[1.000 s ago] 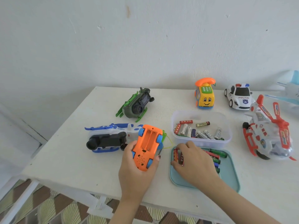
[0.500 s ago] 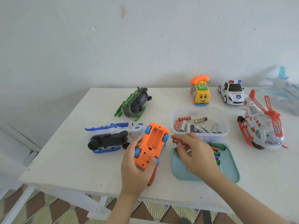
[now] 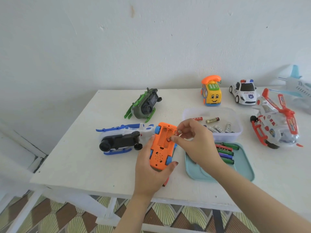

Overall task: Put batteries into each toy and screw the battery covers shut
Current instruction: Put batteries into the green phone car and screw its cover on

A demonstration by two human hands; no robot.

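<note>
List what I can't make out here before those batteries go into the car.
Head view only:
- Batteries: count and polarity, covered by the grip of the right hand.
- Car: polarity marks in its bay are too small to read.
- Red thing under the car: mostly hidden by the left hand.
- Tray: left part hidden by the right wrist.
- Plane: cut off by the right edge.

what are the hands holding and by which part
The left hand grips the upturned orange toy car round its near end. The right hand pinches red batteries along their sides, over the car's open battery compartment.
</note>
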